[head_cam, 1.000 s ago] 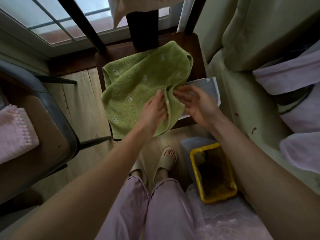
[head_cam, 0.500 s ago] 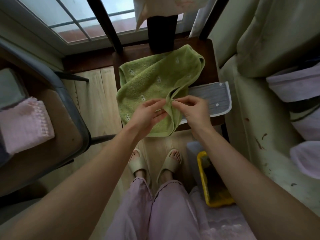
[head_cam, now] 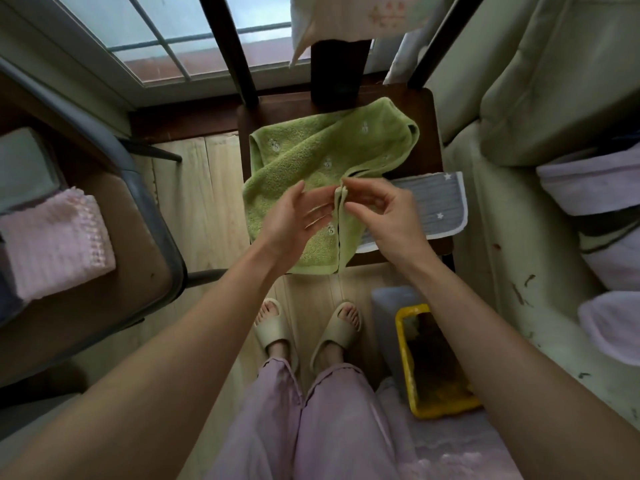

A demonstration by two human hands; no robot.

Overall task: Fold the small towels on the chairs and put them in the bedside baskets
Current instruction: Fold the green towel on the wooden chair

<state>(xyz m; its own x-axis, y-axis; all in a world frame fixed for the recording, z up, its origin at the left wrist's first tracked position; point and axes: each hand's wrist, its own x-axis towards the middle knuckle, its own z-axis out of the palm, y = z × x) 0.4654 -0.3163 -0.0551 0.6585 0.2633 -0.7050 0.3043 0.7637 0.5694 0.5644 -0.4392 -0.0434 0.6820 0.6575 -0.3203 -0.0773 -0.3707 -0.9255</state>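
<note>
Green terry, dotted with small pale motifs, covers most of the dark wooden chair (head_cam: 429, 109) straight ahead: the towel (head_cam: 311, 157) lies rumpled on the seat, its near edge hanging just past the seat's front. The right hand (head_cam: 384, 216) pinches two towel corners together between thumb and fingertips and lifts them off the seat, so a doubled hem hangs straight down from the pinch. The left hand (head_cam: 294, 216) is open beside that hem, palm turned toward it, fingers straight and spread; whether they touch the cloth cannot be told. Under the towel's right side lies a grey cloth (head_cam: 440, 206) with a white border and small stars, also on the seat. On the floor by the person's right leg, below the chair, stands a yellow basket (head_cam: 403, 362); its inside is dark and what it holds cannot be made out. To the left, on a second chair (head_cam: 149, 216) with a brown seat and grey frame, sits a folded pink towel (head_cam: 55, 244). The person stands in beige slippers (head_cam: 273, 327) and lilac trousers on a pale wood floor, with a bed (head_cam: 519, 254) along the right.
</note>
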